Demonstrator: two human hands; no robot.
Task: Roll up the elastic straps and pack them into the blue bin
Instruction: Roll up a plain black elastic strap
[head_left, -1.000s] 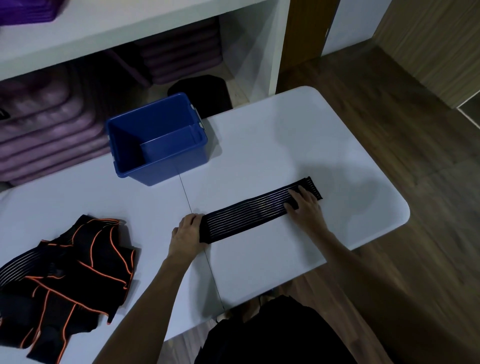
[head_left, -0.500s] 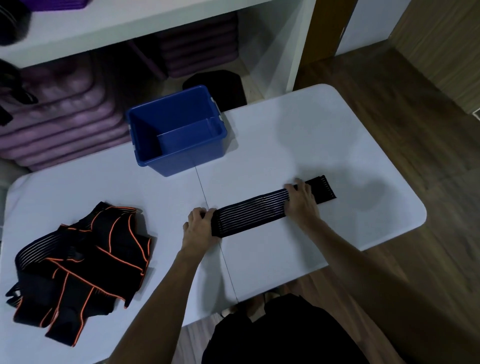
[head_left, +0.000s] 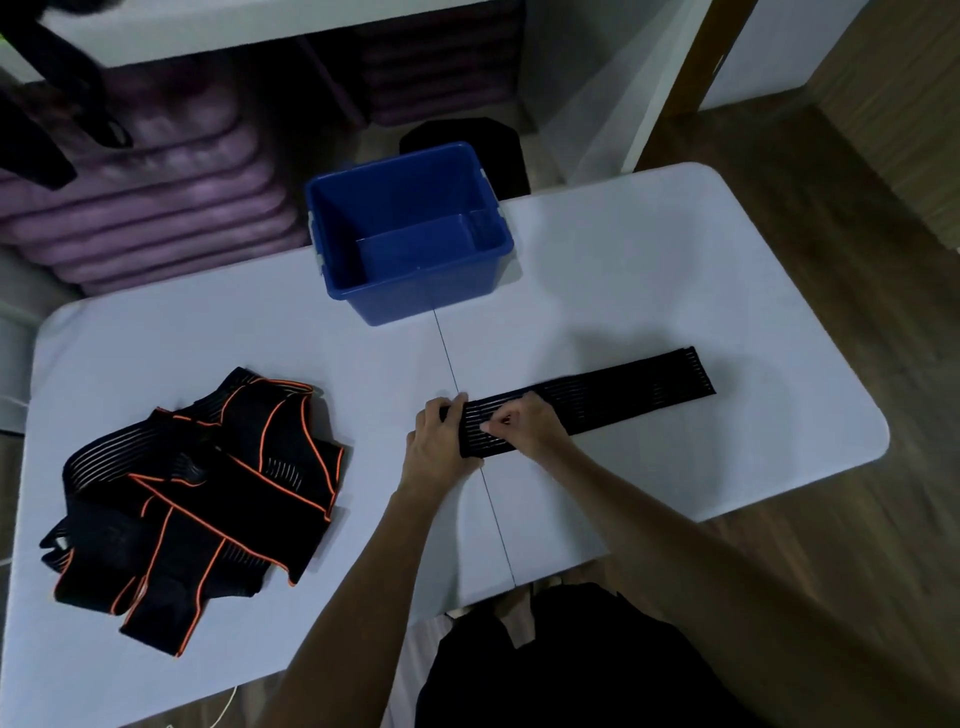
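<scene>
Head view: the white table (head_left: 649, 249) bears the empty blue bin (head_left: 410, 288) and the strap pile (head_left: 192, 488). One elastic strap (head_left: 623, 397) is laid flat; its near end is now pinched by the left hand (head_left: 439, 441) and the right hand (head_left: 524, 426), shifted inward, so rolling is judged beginning.

right hand (head_left: 524, 428) is sliding from strap's far end to left hand (head_left: 439, 441) | both are now gripping strap (head_left: 597, 400) near end
</scene>
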